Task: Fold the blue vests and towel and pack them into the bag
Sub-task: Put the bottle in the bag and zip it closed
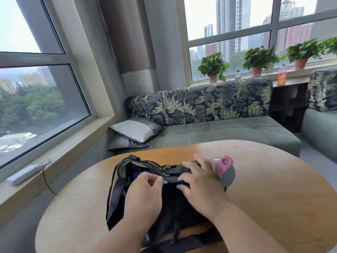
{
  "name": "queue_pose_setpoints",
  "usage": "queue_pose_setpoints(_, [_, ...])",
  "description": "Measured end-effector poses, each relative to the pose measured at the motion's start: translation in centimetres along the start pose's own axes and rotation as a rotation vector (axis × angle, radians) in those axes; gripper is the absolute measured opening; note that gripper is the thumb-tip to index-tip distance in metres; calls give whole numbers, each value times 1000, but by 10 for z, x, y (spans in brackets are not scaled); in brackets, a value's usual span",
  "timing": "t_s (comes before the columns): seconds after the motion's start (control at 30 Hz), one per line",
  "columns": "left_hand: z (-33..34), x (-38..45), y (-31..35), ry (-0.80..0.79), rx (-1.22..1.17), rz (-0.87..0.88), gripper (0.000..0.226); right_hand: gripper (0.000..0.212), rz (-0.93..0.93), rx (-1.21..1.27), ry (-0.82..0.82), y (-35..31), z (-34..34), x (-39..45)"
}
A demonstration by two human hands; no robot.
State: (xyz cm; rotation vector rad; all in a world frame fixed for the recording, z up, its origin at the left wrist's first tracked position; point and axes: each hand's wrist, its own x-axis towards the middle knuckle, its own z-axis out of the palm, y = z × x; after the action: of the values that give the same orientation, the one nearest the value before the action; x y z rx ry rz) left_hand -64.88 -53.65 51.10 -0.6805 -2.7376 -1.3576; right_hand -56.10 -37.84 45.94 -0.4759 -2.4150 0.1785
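Observation:
A black bag (171, 203) lies on the round wooden table (273, 198) in front of me. Its top opening is partly unzipped at the left, and a patch of blue fabric (140, 175) shows inside. My left hand (144, 196) pinches the silver zipper pull (165, 182) at the bag's top edge. My right hand (200, 185) presses flat on the closed right part of the bag, fingers spread. Black straps hang down the bag's left side and front.
A grey and pink bottle (225, 170) sits in the bag's right side pocket, just behind my right hand. Beyond the table stands a green sofa (218, 132) with pillows (136, 128). A power bank with a cable (23, 174) lies on the left windowsill.

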Motion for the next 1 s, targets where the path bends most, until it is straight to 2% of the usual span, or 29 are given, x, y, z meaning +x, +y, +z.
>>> queue_pose_setpoints(0.13, [-9, 8, -12, 43, 11, -31, 11, 12, 66, 19, -1, 11, 1, 3])
queue_pose_setpoints(0.23, [-27, 23, -33, 116, 45, -76, 14, 17, 98, -19, 83, 16, -12, 5])
queue_pose_setpoints(0.37, [-47, 42, -52, 153, 69, -130, 15, 12, 147, 6, 88, 21, -18, 6])
queue_pose_setpoints(0.53, [-72, 63, -74, 241, 67, -140, 14, 8, 166, 14, 47, 27, -11, 11])
queue_pose_setpoints(0.77, [-89, 79, -115, 281, -67, -214, 29, 12, 193, -36, -34, 27, -9, 16])
queue_pose_setpoints(0.9, [-87, 76, -122, 281, -117, -230, 15, 6, 207, -3, -75, 17, -17, 14])
queue_pose_setpoints(0.93, [-89, 74, -121, 281, -131, -232, 12, 9, 215, -1, -80, 16, -19, 12])
queue_pose_setpoints(1.0, [-91, 69, -119, 272, -171, -233, 17, 35, 245, -58, -68, 16, -24, 5])
